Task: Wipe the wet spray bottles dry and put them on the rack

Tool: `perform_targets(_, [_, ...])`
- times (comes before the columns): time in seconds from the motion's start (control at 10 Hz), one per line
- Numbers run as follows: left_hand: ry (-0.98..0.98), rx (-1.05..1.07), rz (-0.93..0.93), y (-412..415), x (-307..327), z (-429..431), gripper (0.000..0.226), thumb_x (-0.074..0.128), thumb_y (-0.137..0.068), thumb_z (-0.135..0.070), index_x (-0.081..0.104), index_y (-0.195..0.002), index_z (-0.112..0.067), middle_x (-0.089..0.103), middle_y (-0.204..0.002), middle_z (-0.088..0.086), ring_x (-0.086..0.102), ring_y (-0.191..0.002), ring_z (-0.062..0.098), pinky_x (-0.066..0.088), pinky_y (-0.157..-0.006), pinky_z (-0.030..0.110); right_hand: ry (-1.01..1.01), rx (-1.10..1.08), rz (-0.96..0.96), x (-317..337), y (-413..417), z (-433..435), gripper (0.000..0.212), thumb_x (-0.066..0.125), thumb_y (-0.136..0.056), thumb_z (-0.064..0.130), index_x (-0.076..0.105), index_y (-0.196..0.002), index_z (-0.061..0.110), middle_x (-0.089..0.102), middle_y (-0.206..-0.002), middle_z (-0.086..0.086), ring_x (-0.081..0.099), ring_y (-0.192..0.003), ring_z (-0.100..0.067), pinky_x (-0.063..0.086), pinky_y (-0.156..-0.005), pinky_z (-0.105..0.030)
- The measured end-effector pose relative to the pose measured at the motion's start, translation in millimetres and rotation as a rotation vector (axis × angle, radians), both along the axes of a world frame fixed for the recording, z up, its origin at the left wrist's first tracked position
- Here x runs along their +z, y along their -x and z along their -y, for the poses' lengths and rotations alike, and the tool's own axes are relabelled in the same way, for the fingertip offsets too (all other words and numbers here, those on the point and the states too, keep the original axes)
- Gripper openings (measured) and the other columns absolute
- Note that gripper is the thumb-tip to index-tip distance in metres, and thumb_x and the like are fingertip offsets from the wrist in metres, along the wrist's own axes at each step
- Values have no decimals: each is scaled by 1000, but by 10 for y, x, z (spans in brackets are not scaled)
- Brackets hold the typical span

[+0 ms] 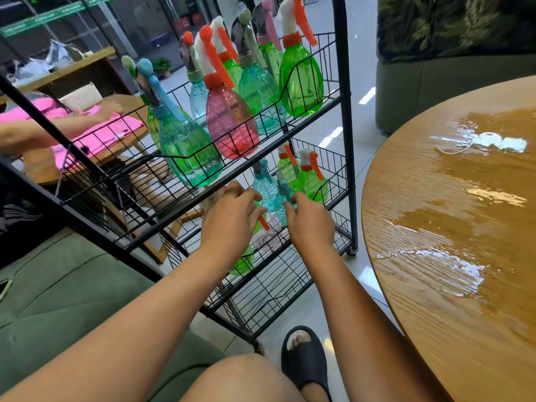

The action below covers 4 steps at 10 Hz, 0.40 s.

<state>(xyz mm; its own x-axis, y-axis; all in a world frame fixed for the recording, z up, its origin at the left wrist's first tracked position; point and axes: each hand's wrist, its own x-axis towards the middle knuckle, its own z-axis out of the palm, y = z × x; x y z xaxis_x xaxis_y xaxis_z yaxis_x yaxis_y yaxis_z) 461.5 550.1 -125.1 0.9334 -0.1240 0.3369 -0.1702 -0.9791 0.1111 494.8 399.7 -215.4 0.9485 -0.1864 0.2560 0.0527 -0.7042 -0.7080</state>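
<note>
At the front edge of the rack's (345,111) middle shelf, the right hand (311,224) curls round a teal bottle (278,208); the left hand's (232,219) grip cannot be told. The bottle should be seated upright, clear of its neighbours.

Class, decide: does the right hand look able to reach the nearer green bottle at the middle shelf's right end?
Probably yes: the right hand is close beside the green bottle, with nothing visible between them.
</note>
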Motion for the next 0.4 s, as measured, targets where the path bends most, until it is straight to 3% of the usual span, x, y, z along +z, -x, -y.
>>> perform_targets(0.1, [-15, 4, -6, 2, -20, 6, 27, 66, -101, -47, 70, -123, -31, 60, -116, -6, 50, -126, 20, 34, -99, 42, 33, -25, 10, -32, -27, 31, 23, 48, -109, 38, 59, -113, 18, 73, -92, -8, 70, -83, -36, 54, -65, -41])
perform_targets(0.3, [3, -17, 7, 5, -23, -3, 30, 66, -101, -50, 67, -124, -31, 62, -113, -9, 51, -124, 18, 36, -99, 43, 61, -17, 0, -17, -24, 42, 27, 49, -109, 42, 58, -114, 17, 72, -93, -7, 69, -84, -35, 42, -61, -36])
perform_targets(0.4, [8, 0, 29, 43, 3, -7, 36, 65, -101, -54, 65, -129, -32, 64, -115, -9, 57, -119, 18, 39, -100, 44, 54, -29, -30, -13, 54, 55, 34, 51, -108, 45, 57, -126, 16, 73, -98, -9, 70, -89, -36, 42, -63, -36])
